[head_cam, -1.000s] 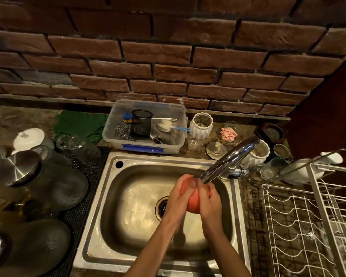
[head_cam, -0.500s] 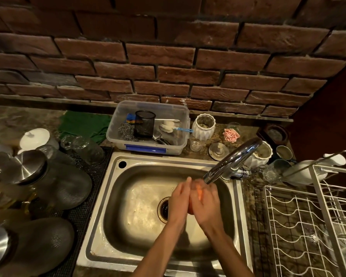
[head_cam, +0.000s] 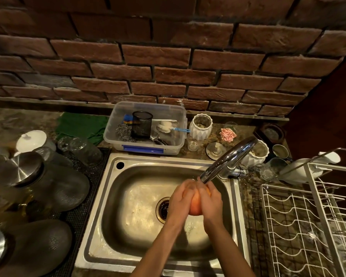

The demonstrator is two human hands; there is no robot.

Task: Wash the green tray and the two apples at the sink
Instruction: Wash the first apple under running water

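An orange-red apple (head_cam: 195, 204) is held over the steel sink (head_cam: 128, 200), just under the mouth of the chrome tap (head_cam: 228, 158). My left hand (head_cam: 181, 198) wraps its left side and my right hand (head_cam: 211, 202) wraps its right side, so only a strip of the fruit shows between them. Water at the spout is hard to make out. No second apple and no green tray are in view.
A clear plastic tub (head_cam: 148, 128) with scrubbers and a black mesh cup stands behind the sink. A green cloth (head_cam: 82, 126) lies left of it. Glass jars and metal lids (head_cam: 28, 172) crowd the left counter. A white wire dish rack (head_cam: 312, 226) stands at the right.
My hands have turned around the apple under the tap: half a second ago they covered almost all of it, now a lower strip shows between them.
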